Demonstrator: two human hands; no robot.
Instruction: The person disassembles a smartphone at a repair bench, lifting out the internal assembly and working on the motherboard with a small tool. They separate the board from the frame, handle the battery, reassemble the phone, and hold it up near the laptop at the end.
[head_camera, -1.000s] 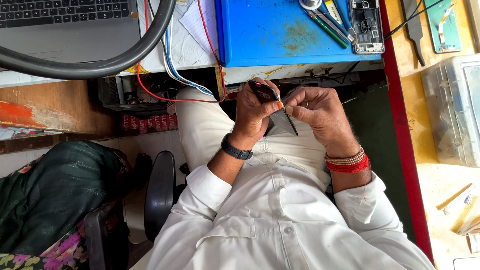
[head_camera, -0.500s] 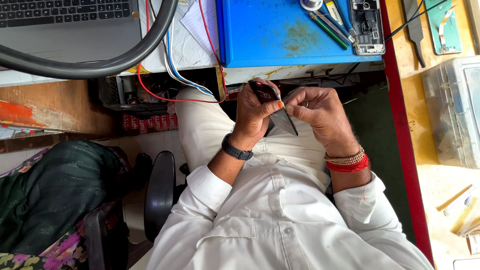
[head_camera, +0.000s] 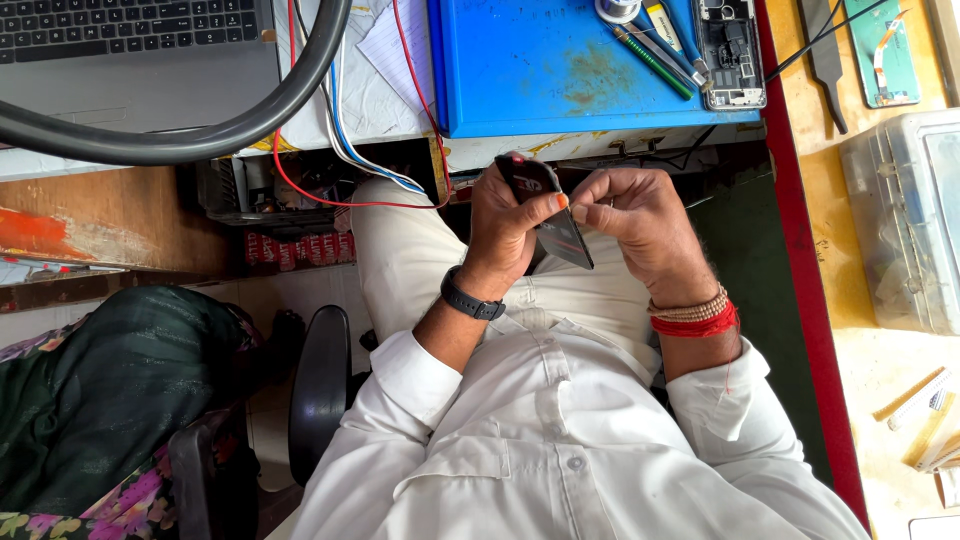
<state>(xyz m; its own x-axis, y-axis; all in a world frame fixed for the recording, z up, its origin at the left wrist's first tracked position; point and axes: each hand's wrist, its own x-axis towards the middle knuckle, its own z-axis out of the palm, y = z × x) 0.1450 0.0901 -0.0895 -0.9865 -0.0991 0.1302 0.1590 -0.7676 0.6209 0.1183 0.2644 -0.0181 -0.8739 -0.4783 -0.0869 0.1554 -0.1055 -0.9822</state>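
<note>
Still, both hands (head_camera: 575, 220) hold the dark phone (head_camera: 545, 210) unmoved

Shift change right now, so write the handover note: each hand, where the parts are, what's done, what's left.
Left hand, watch on its wrist: holds a thin dark panel over the lap, thumb on its face.
Right hand: fingers curled onto the panel's upper edge.
Opened phone body lies on the blue mat, screwdrivers beside it.
Done: phone body lies open, with the panel apart from it.
Left: panel not set down or refitted; the work at its edge is too small to tell.
</note>
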